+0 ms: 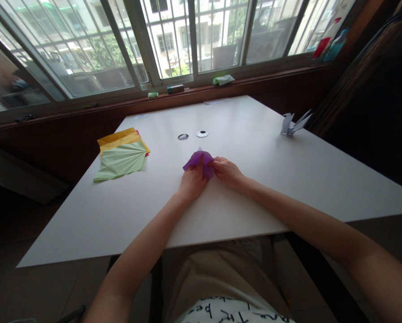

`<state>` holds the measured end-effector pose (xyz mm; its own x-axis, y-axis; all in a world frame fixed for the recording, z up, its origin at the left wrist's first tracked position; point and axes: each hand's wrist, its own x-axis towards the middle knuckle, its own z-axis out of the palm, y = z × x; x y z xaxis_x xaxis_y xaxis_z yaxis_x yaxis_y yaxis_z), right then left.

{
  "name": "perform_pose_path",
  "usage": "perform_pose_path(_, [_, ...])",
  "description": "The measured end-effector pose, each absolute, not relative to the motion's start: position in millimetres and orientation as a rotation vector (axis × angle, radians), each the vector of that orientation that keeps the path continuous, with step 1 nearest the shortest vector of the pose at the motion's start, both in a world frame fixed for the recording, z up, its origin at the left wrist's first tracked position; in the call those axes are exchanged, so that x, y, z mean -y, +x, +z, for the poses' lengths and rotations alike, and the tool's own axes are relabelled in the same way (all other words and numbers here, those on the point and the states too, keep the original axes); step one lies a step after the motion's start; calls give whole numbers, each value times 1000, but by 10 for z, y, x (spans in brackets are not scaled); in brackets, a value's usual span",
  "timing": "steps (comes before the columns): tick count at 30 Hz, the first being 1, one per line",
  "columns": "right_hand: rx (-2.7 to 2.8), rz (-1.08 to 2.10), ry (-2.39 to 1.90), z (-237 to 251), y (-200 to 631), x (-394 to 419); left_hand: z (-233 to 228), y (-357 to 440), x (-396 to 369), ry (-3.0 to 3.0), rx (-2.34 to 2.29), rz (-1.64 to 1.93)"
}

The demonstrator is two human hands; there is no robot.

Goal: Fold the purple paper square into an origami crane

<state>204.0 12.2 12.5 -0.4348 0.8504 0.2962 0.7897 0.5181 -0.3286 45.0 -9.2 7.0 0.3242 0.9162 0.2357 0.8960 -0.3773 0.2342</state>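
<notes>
Purple paper [201, 162], partly folded, lies on the white table [254, 188] a little beyond the middle of its near half, and both hands are on it. The left hand [192, 181] rests flat over the sheet's near left part, fingers stretched forward and pressing down rather than clenched. The right hand [226, 172] meets the paper's right edge with its fingertips [214, 164] pinched on the fold there; the two hands almost touch each other.

Left of the hands, well apart, sits a stack of coloured sheets [122, 154]: a pale green one creased in a fan pattern on top, with yellow, orange and a sliver of red under it. Two small round discs [193, 135], one dark and one white-rimmed, lie just beyond the purple paper. Near the far right corner stands a folded white paper crane [293, 123].

Along the windowsill [194, 92] lie a small green object, a dark block and a crumpled white-green wrapper; any print on them is too small to read. At the right end of the sill stand a red bottle [322, 47] and a blue one, labels unreadable. Black handwritten-style lettering runs across the person's white shirt [234, 314] at the bottom edge, upside down to the camera and cut off, so I cannot make out whole words.
</notes>
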Motion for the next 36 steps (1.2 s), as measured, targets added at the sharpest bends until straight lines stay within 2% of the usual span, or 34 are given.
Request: perform_pose_path(36, [2264, 188, -1379, 148, 2037, -104, 84, 454, 97, 2478, -1735, 480])
